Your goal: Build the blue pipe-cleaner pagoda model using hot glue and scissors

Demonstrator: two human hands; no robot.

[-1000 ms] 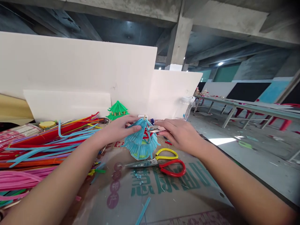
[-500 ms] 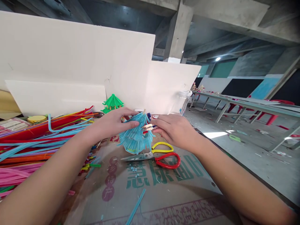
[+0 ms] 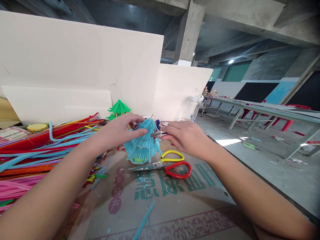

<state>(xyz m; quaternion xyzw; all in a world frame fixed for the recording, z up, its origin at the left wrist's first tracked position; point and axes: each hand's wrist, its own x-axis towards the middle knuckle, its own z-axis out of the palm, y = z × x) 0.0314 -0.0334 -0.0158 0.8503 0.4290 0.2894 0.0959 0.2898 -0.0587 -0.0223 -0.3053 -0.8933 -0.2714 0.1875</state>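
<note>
A tiered light-blue cone, built of pipe cleaners round a pale stick, stands tilted on the cardboard. My left hand grips it from the left, thumb across the upper tier and the other fingers behind. From the right, my right hand is closed around pliers whose metal jaws touch the cone's side; their handles are mostly hidden in my palm. Just in front lie scissors with one yellow and one red handle, and tiny blue clippings.
Bundles of coloured pipe cleaners fill the left side. Behind stand a green tiered cone, white boards and a clear lidded jar. A cut blue strip lies near the front. The table drops off on the right.
The blue cone has turned and tilted slightly in my left hand. The pliers' jaws have rotated a little against it. The view has shifted slightly.
</note>
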